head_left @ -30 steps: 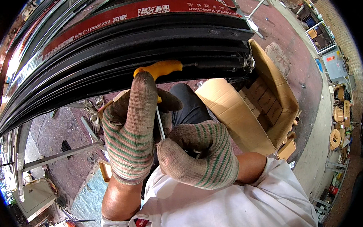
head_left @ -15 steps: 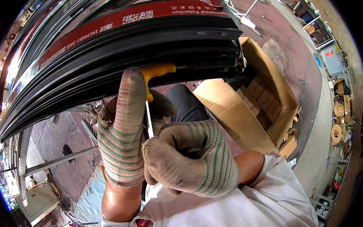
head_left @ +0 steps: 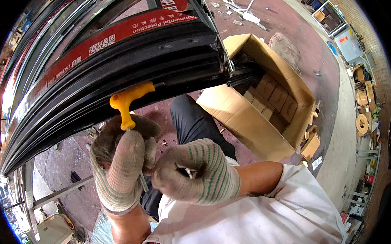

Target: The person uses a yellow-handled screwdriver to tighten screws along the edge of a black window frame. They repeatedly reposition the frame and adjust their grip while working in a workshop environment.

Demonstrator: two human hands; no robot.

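Observation:
My left hand [head_left: 120, 166], in a soiled knit glove with green stripes, is closed around the shaft of a yellow T-handle hex key [head_left: 128, 103]. The handle sticks up past the thumb, against the near side of a black metal frame [head_left: 172, 61]; the thin shaft shows again below the fingers. My right hand [head_left: 197, 173], gloved alike, is curled shut just to the right, apart from the shaft. A small pale, shiny piece [head_left: 188, 172] peeks out between its fingers; its kind is hard to make out.
An open cardboard box [head_left: 248, 120] with small brown cartons inside stands on the floor at the right, just beyond my knee [head_left: 195, 122]. Red printed tape [head_left: 134, 26] runs along the frame. A white metal stand [head_left: 249, 14] lies farther off.
The hex key has moved down and left with my left hand, and its shaft has slid out from beside my right fingers. The view has shifted, so the frame appears farther left.

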